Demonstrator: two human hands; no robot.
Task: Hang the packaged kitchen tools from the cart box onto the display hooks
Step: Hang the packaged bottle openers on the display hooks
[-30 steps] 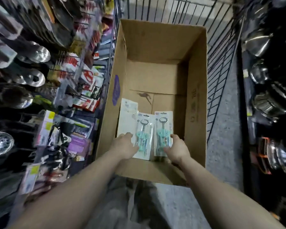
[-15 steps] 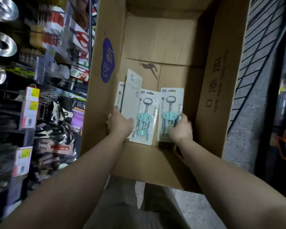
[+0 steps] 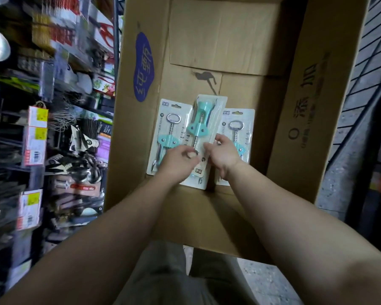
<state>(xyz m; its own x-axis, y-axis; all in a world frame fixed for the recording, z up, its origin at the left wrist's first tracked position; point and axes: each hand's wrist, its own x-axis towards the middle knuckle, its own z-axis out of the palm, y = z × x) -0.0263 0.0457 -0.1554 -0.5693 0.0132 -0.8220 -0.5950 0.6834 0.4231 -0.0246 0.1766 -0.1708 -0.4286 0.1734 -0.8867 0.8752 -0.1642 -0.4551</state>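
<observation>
Three carded corkscrew packages with teal bodies lie in the cardboard cart box [image 3: 301, 119]. The left package [image 3: 166, 137] and the right package [image 3: 240, 126] lie flat with their rings at the far end. The middle package [image 3: 199, 126] sits on top of them, turned with its ring toward me. My left hand [image 3: 177, 162] pinches its near end by the ring. My right hand [image 3: 226, 154] holds its right edge with curled fingers. The near ends of the left and right packages are hidden under my hands.
The display rack [image 3: 59, 133] with hooks full of hanging kitchen tools and yellow price tags stands to the left of the box, blurred. The wire cart side [image 3: 361, 69] and grey floor are to the right. The far half of the box floor is bare cardboard.
Both hands moved inward from the outer packages to the middle one. That package now lies over the other two with its ring toward me. The camera came closer to the box.
</observation>
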